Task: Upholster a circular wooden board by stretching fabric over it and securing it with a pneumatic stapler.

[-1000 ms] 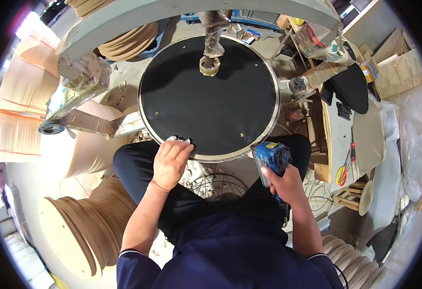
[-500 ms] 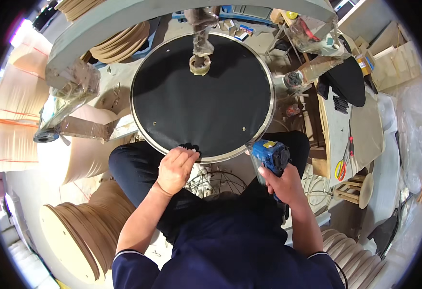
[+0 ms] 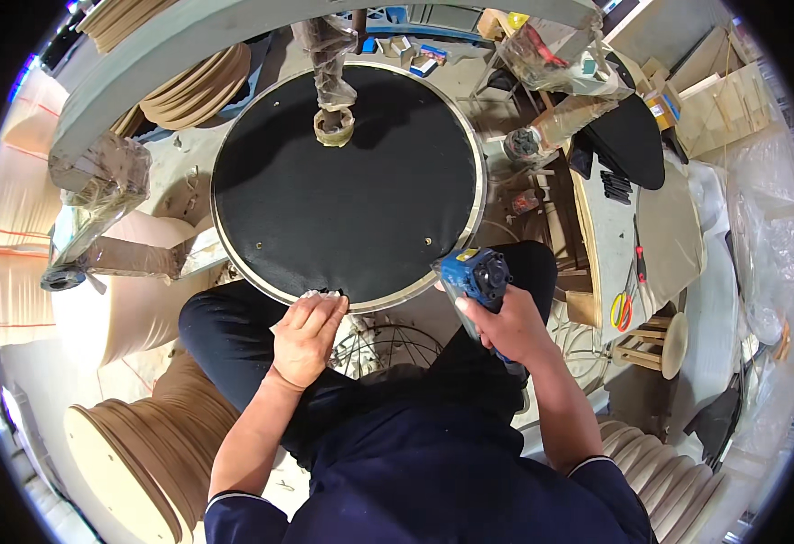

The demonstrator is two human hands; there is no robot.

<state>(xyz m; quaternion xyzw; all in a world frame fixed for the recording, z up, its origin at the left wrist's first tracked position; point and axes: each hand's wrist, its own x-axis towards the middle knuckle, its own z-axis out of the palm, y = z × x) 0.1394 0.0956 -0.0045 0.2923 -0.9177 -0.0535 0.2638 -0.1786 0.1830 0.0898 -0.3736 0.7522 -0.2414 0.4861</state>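
A large round board covered in black fabric (image 3: 351, 199) lies over my knees, with a pale rim (image 3: 388, 302) around it. My left hand (image 3: 304, 344) is closed at the near rim, its fingertips pinching the fabric's edge; a whitish bit shows at the fingers. In my right hand (image 3: 515, 328) is a blue staple gun (image 3: 476, 275), gripped by its handle. Its nose points toward the near right of the rim, and whether it touches is hard to see. Two small metal fittings show in the fabric on the near half.
A grey frame (image 3: 188, 45) with plastic-wrapped arms spans the far side, one arm (image 3: 331, 86) hanging over the board. At right, a workbench (image 3: 596, 213) holds scissors (image 3: 621, 310), a screwdriver (image 3: 639, 258) and black pieces (image 3: 616, 188). Stacked wooden discs (image 3: 125, 462) stand at left.
The whole view has shifted, so things sit further left. My left hand has drawn slightly toward me at the rim, and less bunched black fabric shows there. The staple gun stays near the rim.
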